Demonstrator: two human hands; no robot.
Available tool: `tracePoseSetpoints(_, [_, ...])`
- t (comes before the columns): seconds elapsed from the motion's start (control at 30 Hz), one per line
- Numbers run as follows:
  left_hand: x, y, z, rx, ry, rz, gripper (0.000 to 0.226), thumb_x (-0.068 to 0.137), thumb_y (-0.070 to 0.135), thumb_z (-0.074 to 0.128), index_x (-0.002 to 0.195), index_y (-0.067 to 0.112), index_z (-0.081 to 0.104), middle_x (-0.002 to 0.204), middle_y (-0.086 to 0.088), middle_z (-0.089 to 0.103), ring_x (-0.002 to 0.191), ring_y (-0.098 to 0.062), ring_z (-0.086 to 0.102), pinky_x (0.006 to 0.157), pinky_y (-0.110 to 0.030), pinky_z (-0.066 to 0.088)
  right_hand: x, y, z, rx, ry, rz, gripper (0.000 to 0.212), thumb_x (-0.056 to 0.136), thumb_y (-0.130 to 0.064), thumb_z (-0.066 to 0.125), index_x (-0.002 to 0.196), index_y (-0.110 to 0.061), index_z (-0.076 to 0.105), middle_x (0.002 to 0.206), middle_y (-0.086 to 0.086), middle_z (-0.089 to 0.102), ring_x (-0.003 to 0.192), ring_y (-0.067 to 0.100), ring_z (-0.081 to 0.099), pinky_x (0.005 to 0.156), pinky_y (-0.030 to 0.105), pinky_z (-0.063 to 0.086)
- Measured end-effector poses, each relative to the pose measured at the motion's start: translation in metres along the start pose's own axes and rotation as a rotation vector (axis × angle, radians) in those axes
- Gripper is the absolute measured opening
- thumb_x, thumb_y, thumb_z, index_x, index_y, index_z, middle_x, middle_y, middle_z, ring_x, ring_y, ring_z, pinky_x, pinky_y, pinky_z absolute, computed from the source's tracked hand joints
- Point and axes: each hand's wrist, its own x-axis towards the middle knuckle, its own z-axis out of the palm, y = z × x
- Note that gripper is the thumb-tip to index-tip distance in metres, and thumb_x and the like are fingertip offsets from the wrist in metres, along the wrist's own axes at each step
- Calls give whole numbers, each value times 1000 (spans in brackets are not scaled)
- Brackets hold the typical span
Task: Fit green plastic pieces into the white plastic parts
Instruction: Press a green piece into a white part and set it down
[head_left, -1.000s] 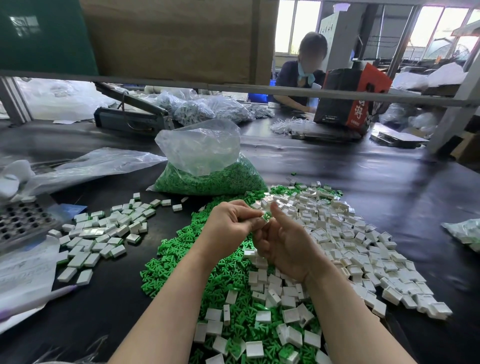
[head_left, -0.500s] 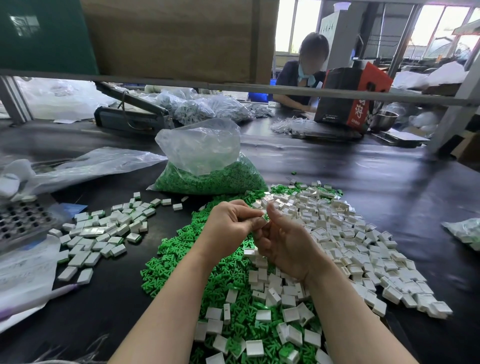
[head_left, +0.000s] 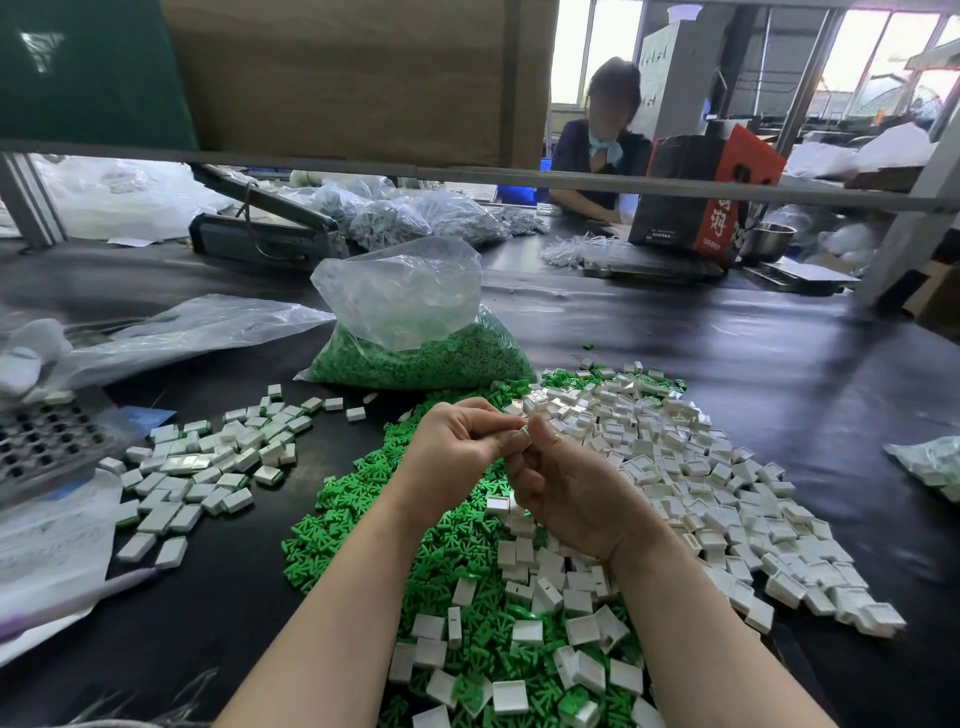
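Observation:
My left hand (head_left: 457, 449) and my right hand (head_left: 566, 493) meet over the table's middle, fingertips pinched together on one small white part with a green piece (head_left: 523, 432) in it; most of it is hidden by my fingers. Under my hands lies a heap of loose green pieces (head_left: 363, 514). A wide heap of white parts (head_left: 701, 467) spreads to the right. A pile of white parts showing green edges (head_left: 208, 467) lies to the left.
A clear bag of green pieces (head_left: 415, 338) stands behind my hands. A perforated metal tray (head_left: 41, 441) and plastic sheets (head_left: 171, 332) sit at left, another bag (head_left: 930, 462) at the right edge. A person (head_left: 602, 140) works across the black table (head_left: 779, 364), beside a black-red box (head_left: 701, 202).
My fingertips have closed more tightly over the small part, so less of its green shows. The hands stay in the same place.

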Motion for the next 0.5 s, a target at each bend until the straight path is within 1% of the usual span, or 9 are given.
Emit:
tracePoseSetpoints(0.07, [0, 1, -1, -9, -1, 3, 15, 83, -1, 72, 91, 10, 78, 74, 15, 63, 80, -9, 65, 84, -27, 55, 1, 1, 1, 12, -4, -8, 32, 85, -46, 59, 91, -15, 64, 75, -2, 49, 60, 6, 38, 57, 17, 33])
tracePoseSetpoints(0.13, [0, 2, -1, -7, -4, 8, 16, 84, 1, 72, 89, 14, 78, 76, 12, 64, 81, -10, 66, 86, -28, 55, 1, 1, 1, 19, -4, -11, 31, 90, -46, 54, 85, -17, 65, 73, -2, 50, 59, 7, 38, 57, 19, 33])
tracePoseSetpoints(0.2, [0, 2, -1, -13, -1, 4, 16, 83, 2, 73, 87, 16, 79, 76, 10, 64, 81, -11, 66, 87, -29, 56, 1, 0, 3, 11, -1, 5, 36, 94, -48, 49, 82, -18, 64, 71, -3, 51, 58, 8, 39, 56, 21, 33])
tracePoseSetpoints(0.3, [-1, 2, -1, -5, 5, 4, 12, 82, 3, 74, 87, 13, 79, 75, 9, 65, 77, -9, 66, 83, -27, 56, 2, -2, 5, -18, 8, 35, 43, 94, -53, 44, 79, -17, 63, 69, -2, 51, 56, 9, 40, 55, 22, 34])
tracePoseSetpoints(0.4, [0, 2, -1, -1, 6, 7, 12, 82, 4, 75, 86, 14, 79, 73, 10, 66, 77, -9, 66, 80, -25, 55, 1, -3, 4, -12, 27, 59, 49, 93, -56, 41, 77, -14, 61, 67, -1, 50, 56, 10, 40, 54, 23, 36])
tracePoseSetpoints(0.5, [0, 2, -1, 9, -5, 9, 14, 82, 5, 75, 84, 18, 79, 71, 13, 67, 76, -7, 67, 77, -22, 54, 1, -3, 5, -12, 44, 68, 48, 92, -55, 43, 76, -14, 62, 67, 0, 51, 54, 10, 40, 53, 23, 33])
